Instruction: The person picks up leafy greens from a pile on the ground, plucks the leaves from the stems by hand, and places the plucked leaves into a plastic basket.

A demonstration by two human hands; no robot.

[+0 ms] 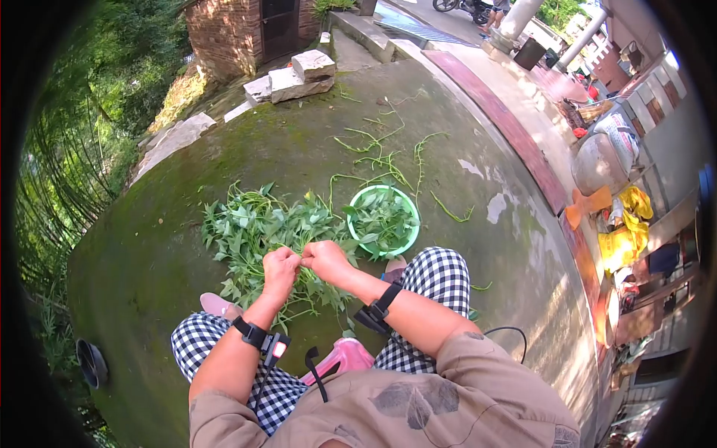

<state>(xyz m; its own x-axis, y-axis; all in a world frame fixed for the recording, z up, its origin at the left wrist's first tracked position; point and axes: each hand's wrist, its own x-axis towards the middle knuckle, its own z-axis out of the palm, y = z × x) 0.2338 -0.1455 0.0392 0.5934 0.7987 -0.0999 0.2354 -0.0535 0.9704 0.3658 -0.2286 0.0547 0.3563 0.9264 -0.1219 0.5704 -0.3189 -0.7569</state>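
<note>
A wide heap of leafy green stems (250, 224) lies on the ground before me. Above its near part, my left hand (280, 270) and my right hand (326, 260) meet with their fingertips close together. Both hands are closed in a pinch on a leafy stem, most of which is hidden by the fingers. Just right of the heap stands a light green basin (415, 237) with picked leaves (383, 216) in it.
Stripped vine stems (388, 158) lie scattered beyond the basin on mossy concrete (164, 246). Stone blocks (302, 78) sit at the far edge. A dark bowl-like container (91, 364) is at left. Yellow bags (626, 231) lie along the right side. A person (496, 16) is far off.
</note>
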